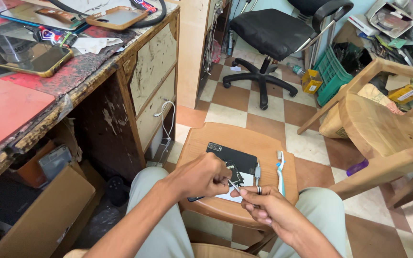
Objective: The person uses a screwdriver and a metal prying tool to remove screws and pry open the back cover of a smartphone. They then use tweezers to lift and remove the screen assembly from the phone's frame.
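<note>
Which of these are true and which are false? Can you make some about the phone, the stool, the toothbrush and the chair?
1. The black phone lies on a round wooden stool. True.
2. The toothbrush is held in the left hand. False: it lies on the stool, right of the phone.
3. The right hand holds thin metal tweezers. True.
4. The black office chair lies tipped over. False: it stands upright.

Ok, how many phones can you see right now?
3. One black phone lies on the stool under the left hand and right hand. Two lie on the desk: a gold-edged phone and an orange-cased phone. Clutter may hide more.
</note>
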